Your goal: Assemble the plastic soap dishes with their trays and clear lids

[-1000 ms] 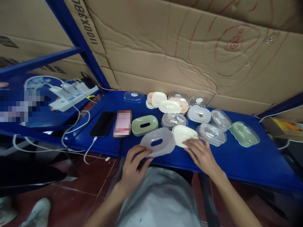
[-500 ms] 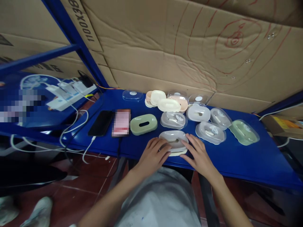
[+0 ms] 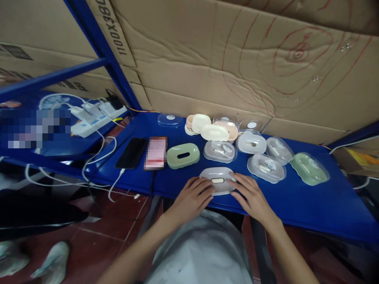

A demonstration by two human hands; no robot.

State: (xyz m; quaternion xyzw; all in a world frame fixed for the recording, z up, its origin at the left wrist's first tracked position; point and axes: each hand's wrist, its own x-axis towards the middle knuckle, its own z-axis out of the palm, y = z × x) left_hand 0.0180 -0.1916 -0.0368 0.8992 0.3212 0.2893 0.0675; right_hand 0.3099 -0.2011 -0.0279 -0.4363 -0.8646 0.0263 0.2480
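A shallow grey oval dish [image 3: 221, 189], soap-dish shaped, lies flat near the front edge of the blue table. A cream strip [image 3: 218, 180] shows through its middle slot. My left hand [image 3: 197, 193] grips the left end of the dish, fingers bent over the rim. At the other end, my right hand [image 3: 247, 192] holds the rim with its fingertips. Just behind is a similar grey dish under a clear lid [image 3: 220, 151]. A green slotted oval shell [image 3: 183, 155] sits to the left.
Several lidded grey dishes [image 3: 267, 167] and a green one [image 3: 309, 169] stand at right. Cream oval pieces [image 3: 214, 132] and clear lids [image 3: 170, 120] lie along the cardboard [image 3: 183, 71]. Two phones, one black [image 3: 130, 153], lie left, near cables and a power strip [image 3: 97, 118].
The grey dish has come down onto the cream piece that stuck out below its front edge. Cream now fills the slot. Both hands stay at its ends.
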